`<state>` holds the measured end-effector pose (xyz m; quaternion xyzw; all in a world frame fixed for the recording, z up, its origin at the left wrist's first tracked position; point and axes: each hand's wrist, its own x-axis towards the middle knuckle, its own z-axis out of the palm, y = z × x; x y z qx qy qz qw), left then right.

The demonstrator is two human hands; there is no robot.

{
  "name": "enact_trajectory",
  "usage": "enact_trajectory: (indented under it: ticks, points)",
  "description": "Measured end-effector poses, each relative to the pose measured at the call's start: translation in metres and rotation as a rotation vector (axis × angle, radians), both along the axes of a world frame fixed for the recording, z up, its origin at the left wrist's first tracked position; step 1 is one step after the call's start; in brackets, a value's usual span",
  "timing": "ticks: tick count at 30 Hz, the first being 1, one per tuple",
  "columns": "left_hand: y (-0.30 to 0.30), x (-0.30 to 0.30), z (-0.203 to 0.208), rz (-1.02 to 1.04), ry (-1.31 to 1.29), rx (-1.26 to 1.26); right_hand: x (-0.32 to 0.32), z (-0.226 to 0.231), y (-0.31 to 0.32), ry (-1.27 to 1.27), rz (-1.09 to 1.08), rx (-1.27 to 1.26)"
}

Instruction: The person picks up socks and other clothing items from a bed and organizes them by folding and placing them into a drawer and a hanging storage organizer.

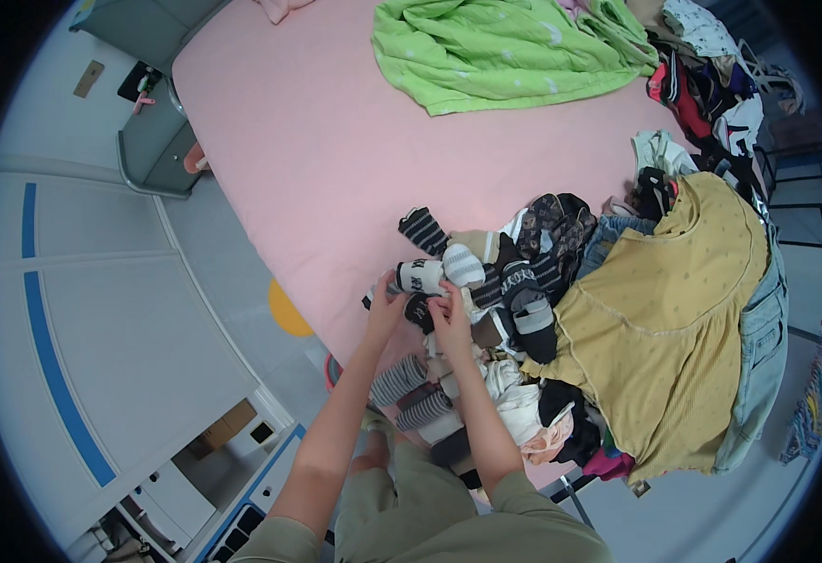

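I see striped socks (409, 394) nearest, at bed edge. My left hand (388, 305) and right hand (449, 314), fingers pinched on black-and-white sock (420, 277), over sock pile (509, 281) on pink bed (317, 141). Yellow top (674, 310) at right. Green garment (495, 47) farthest.

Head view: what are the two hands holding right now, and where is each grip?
Both hands pinch one dark sock: the left hand at its left end, the right hand at its right end, above the sock pile.
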<state>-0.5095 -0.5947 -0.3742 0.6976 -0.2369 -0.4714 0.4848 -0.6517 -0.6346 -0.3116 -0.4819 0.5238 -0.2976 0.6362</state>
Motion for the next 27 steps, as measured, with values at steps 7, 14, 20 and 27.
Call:
enact_trajectory:
  ticks: [7, 14, 20, 27]
  points:
    - [-0.013, -0.011, 0.062, 0.024, 0.152, 0.094, -0.002, -0.008, 0.004, -0.117, -0.09, -0.005]
    - [0.003, -0.007, 0.094, 0.152, 0.293, -0.037, -0.007, 0.036, 0.012, -0.175, -0.194, -0.065]
    - [0.027, -0.003, 0.136, 0.136, 0.185, 0.024, -0.01, 0.07, 0.026, -0.147, -0.161, -0.123]
    - [0.078, 0.001, 0.175, 0.219, 0.235, -0.273, 0.001, 0.111, 0.076, -0.118, -0.155, -0.266]
